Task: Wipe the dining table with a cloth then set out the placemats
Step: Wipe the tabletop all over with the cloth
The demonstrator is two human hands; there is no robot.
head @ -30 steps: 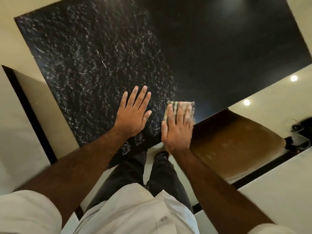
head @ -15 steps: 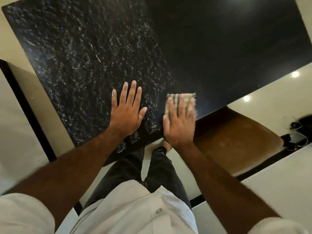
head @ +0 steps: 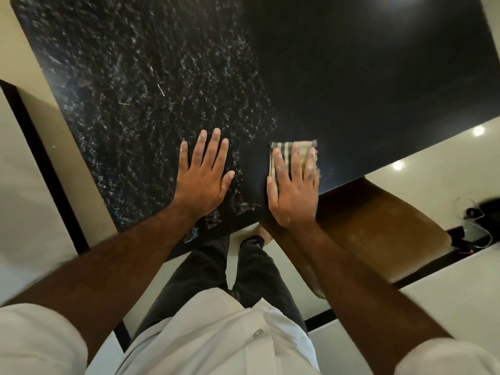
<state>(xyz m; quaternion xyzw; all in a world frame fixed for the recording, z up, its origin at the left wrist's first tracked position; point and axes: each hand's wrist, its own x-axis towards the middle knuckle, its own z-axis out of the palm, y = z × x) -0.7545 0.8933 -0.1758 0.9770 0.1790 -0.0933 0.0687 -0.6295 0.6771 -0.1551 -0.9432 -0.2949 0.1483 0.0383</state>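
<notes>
One rectangular dining table (head: 135, 77), glossy black speckled stone; one folded checked cloth (head: 294, 146) near its close edge. Two hands, both spread flat: left hand (head: 201, 182) on bare stone, right hand (head: 293, 196) pressing the cloth. One brown padded chair (head: 378, 226)

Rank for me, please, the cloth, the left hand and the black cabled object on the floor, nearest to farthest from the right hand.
1. Cloth, under the fingers of the right hand.
2. Left hand, flat on the table alongside.
3. Black cabled object, far right on the floor.
</notes>
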